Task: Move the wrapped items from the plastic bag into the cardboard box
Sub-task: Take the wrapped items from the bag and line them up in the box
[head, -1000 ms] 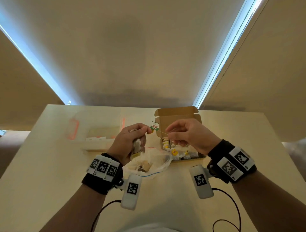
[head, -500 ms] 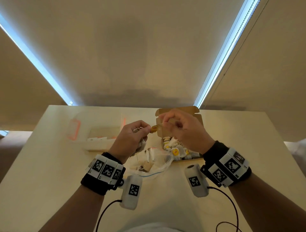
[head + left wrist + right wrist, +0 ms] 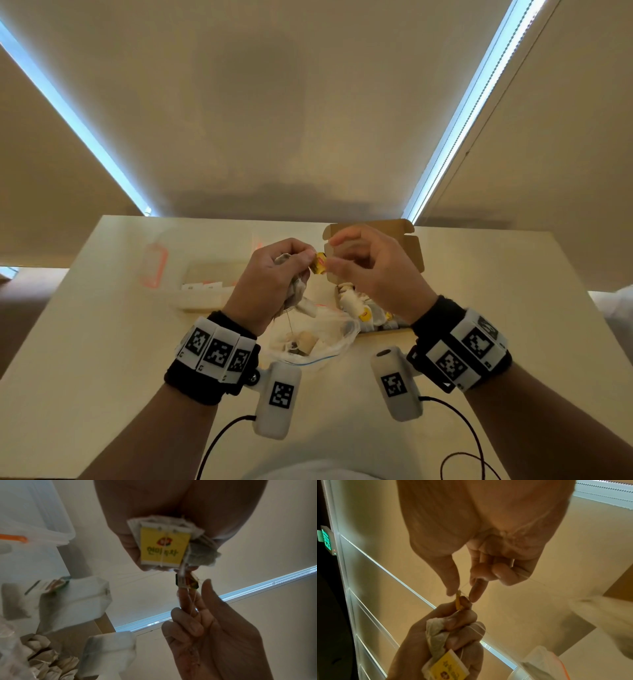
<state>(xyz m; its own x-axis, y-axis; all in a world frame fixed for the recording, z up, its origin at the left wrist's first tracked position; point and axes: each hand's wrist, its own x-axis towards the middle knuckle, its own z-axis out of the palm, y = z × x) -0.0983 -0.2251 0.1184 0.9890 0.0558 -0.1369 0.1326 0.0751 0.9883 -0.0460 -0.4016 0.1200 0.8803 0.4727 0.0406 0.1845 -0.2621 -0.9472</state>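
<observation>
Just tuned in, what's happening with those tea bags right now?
The left hand grips a small bunch of tea bags above the plastic bag. The right hand pinches a small yellow tag beside the left fingertips, apparently sorting the strings. The cardboard box behind already holds several bags.

wrapped items (image 3: pixel 297 289): crumpled tea bags with yellow tags, held above the bag
plastic bag (image 3: pixel 313 342): clear, open, on the surface
cardboard box (image 3: pixel 373 270): lid up, partly filled
</observation>
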